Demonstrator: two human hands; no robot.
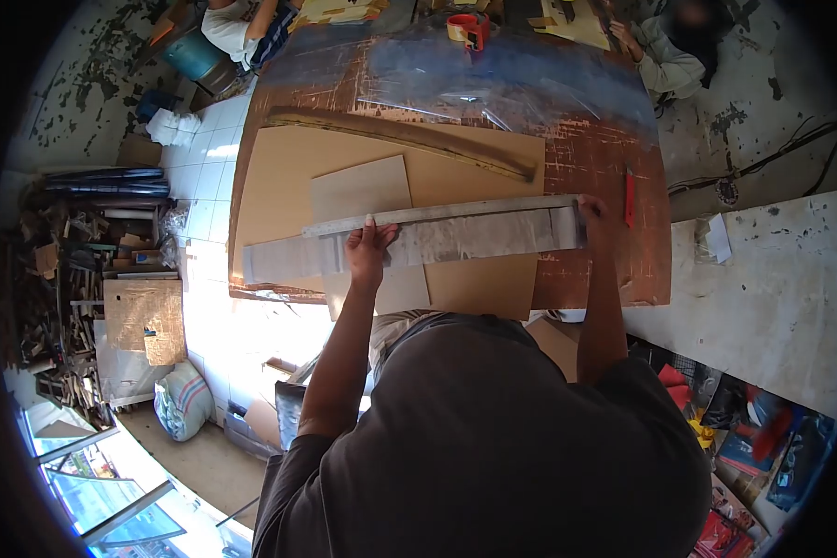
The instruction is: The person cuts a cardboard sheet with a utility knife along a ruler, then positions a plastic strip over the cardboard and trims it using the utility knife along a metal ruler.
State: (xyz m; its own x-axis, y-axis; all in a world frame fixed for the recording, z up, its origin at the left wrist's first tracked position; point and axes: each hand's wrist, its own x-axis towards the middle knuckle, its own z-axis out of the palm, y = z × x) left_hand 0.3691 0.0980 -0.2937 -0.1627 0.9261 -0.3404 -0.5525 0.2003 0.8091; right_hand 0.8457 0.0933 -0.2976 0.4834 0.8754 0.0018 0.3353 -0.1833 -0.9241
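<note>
A long, narrow metal straightedge (pixel 474 208) lies along the upper edge of a grey strip (pixel 474 238). My left hand (pixel 366 249) is closed at the straightedge's left part, thumb on top, fingers over the strip. At the far right end, my right hand (pixel 593 212) pinches the straightedge near the strip's corner. Beneath the strip is a grey board (pixel 358 186), resting on a larger brown cardboard sheet (pixel 274 181). A long, dark-edged yellowish bar (pixel 405 141) lies slantwise on the cardboard, beyond both hands. To the right of my right hand is a red cutter (pixel 630 197).
The worn brown table (pixel 604 279) carries a red tape dispenser (pixel 475 35) at its far side. Two other people sit there, one with a white sleeve (pixel 228 35), another with a pale sleeve (pixel 671 74). A white surface (pixel 763 298) stands right; stacked scraps (pixel 70 288) fill the left.
</note>
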